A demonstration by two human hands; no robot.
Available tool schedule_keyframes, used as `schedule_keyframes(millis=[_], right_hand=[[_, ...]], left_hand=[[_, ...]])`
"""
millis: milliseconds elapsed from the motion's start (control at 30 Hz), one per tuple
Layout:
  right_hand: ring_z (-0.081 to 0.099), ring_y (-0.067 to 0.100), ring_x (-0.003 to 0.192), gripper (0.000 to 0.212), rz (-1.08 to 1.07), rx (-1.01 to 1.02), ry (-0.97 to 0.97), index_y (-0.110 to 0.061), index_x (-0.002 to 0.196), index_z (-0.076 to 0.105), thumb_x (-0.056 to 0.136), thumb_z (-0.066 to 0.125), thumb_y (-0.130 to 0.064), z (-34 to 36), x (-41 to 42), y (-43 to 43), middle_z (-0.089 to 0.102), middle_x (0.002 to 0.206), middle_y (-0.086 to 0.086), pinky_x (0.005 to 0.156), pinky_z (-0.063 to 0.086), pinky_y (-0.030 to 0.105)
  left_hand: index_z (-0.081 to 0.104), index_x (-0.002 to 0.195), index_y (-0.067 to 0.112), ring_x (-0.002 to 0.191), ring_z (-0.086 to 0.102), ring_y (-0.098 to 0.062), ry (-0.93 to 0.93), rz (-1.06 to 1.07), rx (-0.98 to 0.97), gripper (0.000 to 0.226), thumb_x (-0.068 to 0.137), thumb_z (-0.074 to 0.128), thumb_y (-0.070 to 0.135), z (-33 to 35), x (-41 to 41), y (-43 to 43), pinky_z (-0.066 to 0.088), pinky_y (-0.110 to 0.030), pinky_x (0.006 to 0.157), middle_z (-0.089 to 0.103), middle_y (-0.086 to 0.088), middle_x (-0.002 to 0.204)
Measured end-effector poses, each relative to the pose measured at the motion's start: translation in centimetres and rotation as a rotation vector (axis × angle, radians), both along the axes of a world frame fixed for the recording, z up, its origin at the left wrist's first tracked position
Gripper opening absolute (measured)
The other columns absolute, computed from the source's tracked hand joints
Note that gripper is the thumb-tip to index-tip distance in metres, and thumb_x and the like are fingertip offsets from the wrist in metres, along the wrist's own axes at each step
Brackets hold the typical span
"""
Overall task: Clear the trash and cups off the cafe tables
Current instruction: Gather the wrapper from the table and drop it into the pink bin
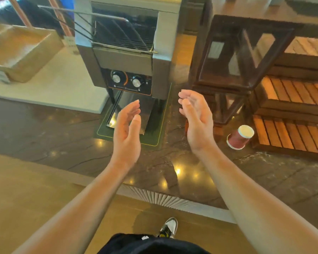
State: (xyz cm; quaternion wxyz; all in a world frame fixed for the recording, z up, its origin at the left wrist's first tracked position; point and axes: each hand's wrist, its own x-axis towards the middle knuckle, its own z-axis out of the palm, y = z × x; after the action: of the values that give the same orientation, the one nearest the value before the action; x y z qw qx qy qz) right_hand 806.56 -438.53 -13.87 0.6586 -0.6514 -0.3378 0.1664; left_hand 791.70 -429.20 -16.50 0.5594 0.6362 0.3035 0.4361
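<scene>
Both my left hand and right hand hover empty, fingers loose, and the tipped red paper cup lies right of my nearer right hand, rim toward me, beside the wooden rack.

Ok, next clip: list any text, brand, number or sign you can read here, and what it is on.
None is readable.
Toaster control panel: small markings under the two knobs, too blurred to read.
Card behind the cardboard box: print too small.
Dark shorts: small white mark, illegible.
Red paper cup: no text visible.
</scene>
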Motion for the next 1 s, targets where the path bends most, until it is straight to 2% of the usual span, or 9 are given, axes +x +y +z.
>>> schedule_keyframes(millis=[133, 233, 400, 533, 633, 733, 800, 933, 1000], right_hand=[[0.062, 0.009, 0.127, 0.045, 0.117, 0.045, 0.009, -0.031, 0.128, 0.061, 0.093, 0.052, -0.057, 1.1, -5.8, 3.5, 0.067, 0.133, -0.009, 0.114, 0.050, 0.043], [0.062, 0.007, 0.128, 0.044, 0.218, 0.059, 0.026, -0.027, 0.132, 0.061, 0.097, 0.053, -0.053, 1.6, -11.6, 6.3, 0.067, 0.134, -0.009, 0.110, 0.051, 0.034], [0.062, 0.006, 0.126, 0.035, 0.382, 0.074, 0.073, -0.030, 0.129, 0.062, 0.100, 0.053, -0.046, 2.7, -24.4, 11.1, 0.067, 0.131, -0.007, 0.103, 0.051, 0.021], [0.064, 0.008, 0.123, 0.040, 0.481, 0.103, 0.086, -0.033, 0.125, 0.064, 0.094, 0.055, -0.058, 3.3, -34.6, 15.0, 0.070, 0.128, -0.007, 0.110, 0.052, 0.035], [0.065, 0.009, 0.123, 0.042, 0.584, 0.116, 0.098, -0.036, 0.121, 0.065, 0.090, 0.054, -0.061, 3.5, -41.4, 17.7, 0.072, 0.124, -0.010, 0.109, 0.052, 0.041], [0.067, 0.012, 0.120, 0.043, 0.679, 0.134, 0.122, -0.032, 0.123, 0.065, 0.091, 0.055, -0.058, 3.6, -47.3, 20.4, 0.073, 0.121, -0.011, 0.104, 0.054, 0.039], [0.068, 0.013, 0.120, 0.042, 0.723, 0.144, 0.151, -0.029, 0.123, 0.066, 0.092, 0.056, -0.055, 3.8, -50.3, 22.3, 0.074, 0.121, -0.007, 0.105, 0.054, 0.038], [0.070, 0.013, 0.115, 0.032, 0.790, 0.140, 0.180, -0.023, 0.122, 0.067, 0.097, 0.056, -0.040, 3.7, -55.3, 27.0, 0.074, 0.116, -0.004, 0.103, 0.055, 0.036], [0.070, 0.016, 0.114, 0.032, 0.818, 0.143, 0.173, -0.026, 0.120, 0.068, 0.096, 0.057, -0.045, 3.5, -57.4, 29.9, 0.075, 0.116, -0.002, 0.103, 0.056, 0.038]], left_hand=[[0.057, 0.131, 0.033, 0.133, 0.057, -0.021, -0.062, 0.094, 0.006, 0.040, 0.094, 0.051, 0.048, 1.0, -6.6, 2.0, 0.042, -0.059, 0.117, 0.062, 0.004, 0.136], [0.057, 0.134, 0.028, 0.131, 0.058, -0.018, -0.066, 0.192, 0.046, 0.039, 0.098, 0.050, 0.043, 1.7, -13.2, 3.4, 0.043, -0.054, 0.116, 0.062, 0.009, 0.135], [0.057, 0.137, 0.023, 0.133, 0.057, -0.022, -0.057, 0.338, 0.077, 0.034, 0.104, 0.046, 0.026, 2.7, -26.9, 5.7, 0.044, -0.050, 0.114, 0.061, 0.004, 0.138], [0.057, 0.136, 0.019, 0.134, 0.057, -0.025, -0.068, 0.487, 0.118, 0.035, 0.104, 0.046, 0.024, 3.7, -37.2, 6.9, 0.045, -0.050, 0.114, 0.061, 0.002, 0.138], [0.058, 0.132, 0.018, 0.129, 0.060, -0.015, -0.078, 0.578, 0.129, 0.032, 0.103, 0.046, 0.023, 4.4, -44.3, 7.6, 0.048, -0.042, 0.110, 0.066, 0.013, 0.130], [0.058, 0.134, 0.021, 0.130, 0.060, -0.015, -0.046, 0.703, 0.134, 0.040, 0.100, 0.049, 0.039, 4.6, -50.7, 8.6, 0.047, -0.050, 0.114, 0.065, 0.008, 0.132], [0.058, 0.137, 0.026, 0.131, 0.061, -0.013, 0.003, 0.761, 0.145, 0.046, 0.098, 0.047, 0.048, 4.4, -53.7, 9.4, 0.048, -0.053, 0.114, 0.065, 0.011, 0.133], [0.057, 0.137, 0.035, 0.129, 0.061, -0.009, 0.037, 0.840, 0.144, 0.043, 0.098, 0.046, 0.051, 3.9, -58.1, 12.7, 0.051, -0.053, 0.111, 0.065, 0.021, 0.130], [0.056, 0.138, 0.034, 0.129, 0.062, -0.008, 0.037, 0.876, 0.140, 0.044, 0.098, 0.046, 0.052, 3.7, -60.0, 15.3, 0.052, -0.052, 0.110, 0.065, 0.022, 0.129]])
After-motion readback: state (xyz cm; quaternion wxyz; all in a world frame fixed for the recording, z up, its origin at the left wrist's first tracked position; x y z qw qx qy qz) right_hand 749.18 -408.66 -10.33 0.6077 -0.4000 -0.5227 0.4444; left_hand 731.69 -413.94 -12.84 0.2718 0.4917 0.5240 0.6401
